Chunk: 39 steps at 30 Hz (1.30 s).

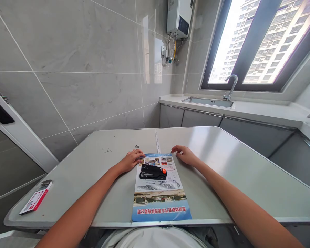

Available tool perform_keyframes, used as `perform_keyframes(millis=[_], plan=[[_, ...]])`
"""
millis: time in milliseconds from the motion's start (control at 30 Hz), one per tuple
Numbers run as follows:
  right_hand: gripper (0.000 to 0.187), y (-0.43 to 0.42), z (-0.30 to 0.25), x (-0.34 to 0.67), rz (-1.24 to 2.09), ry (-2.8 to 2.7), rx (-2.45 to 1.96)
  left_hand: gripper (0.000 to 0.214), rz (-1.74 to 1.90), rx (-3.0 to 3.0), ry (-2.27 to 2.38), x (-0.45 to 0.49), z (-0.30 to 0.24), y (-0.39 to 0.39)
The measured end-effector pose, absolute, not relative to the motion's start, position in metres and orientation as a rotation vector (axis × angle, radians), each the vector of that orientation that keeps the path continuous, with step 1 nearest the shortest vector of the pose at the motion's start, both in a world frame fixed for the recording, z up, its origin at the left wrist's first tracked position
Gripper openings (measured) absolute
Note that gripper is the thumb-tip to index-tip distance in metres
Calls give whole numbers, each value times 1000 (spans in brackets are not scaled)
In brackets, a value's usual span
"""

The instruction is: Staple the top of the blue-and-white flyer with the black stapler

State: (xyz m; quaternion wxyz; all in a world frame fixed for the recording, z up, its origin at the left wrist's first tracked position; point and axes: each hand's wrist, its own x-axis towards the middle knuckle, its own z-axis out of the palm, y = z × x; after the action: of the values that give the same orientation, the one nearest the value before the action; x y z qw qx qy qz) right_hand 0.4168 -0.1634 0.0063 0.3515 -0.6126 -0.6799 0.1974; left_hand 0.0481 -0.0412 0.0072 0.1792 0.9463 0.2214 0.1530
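In the head view, the black stapler lies unheld on the printed sheet, so a tug or lift of the paper could make it slide or tip. The left hand, loosely spread, has its fingertips at the sheet's far left corner, beyond and left of the stapler. The right hand, half-curled and apparently gripping nothing, is by the far right corner; contact of its 5 fingers is unclear.
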Motion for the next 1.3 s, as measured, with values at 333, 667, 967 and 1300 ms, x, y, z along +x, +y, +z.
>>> perform_keyframes(millis=[333, 667, 967, 1300], plan=[[46, -162, 3, 418, 530, -1777, -1557, 30, 447, 2668, 615, 48, 13, -47], [43, -162, 5, 419, 571, -1746, -1539, 32, 467, 2665, 599, 46, 14, -47], [44, -166, 9, 415, 604, -1749, -1518, 31, 482, 2677, 595, 47, 15, -50], [49, -167, 10, 411, 565, -1843, -1524, 30, 463, 2674, 589, 47, 14, -48]])
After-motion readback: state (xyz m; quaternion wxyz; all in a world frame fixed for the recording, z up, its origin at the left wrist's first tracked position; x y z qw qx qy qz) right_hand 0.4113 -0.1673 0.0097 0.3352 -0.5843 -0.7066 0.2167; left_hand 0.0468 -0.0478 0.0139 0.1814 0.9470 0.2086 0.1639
